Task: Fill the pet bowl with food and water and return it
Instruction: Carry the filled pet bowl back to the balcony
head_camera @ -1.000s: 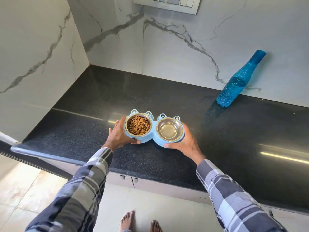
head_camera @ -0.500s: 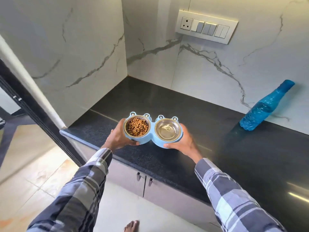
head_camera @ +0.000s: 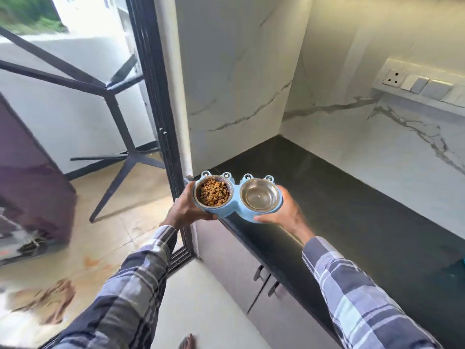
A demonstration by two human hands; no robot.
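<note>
light-blue pet bowl (head_camera: 232, 213), brown kibble (head_camera: 212, 192), black counter (head_camera: 352, 205).

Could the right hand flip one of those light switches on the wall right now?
Probably not. The right hand grips one end of the pet bowl, the left hand the other end, so neither is free. The switches sit far back across the black counter.

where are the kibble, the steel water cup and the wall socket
brown kibble (head_camera: 212, 192), head view, middle of the heap in the left steel cup
round steel water cup (head_camera: 260, 196), head view, its shiny inner floor
white wall socket (head_camera: 392, 77), head view, plate face between the pin holes
</note>
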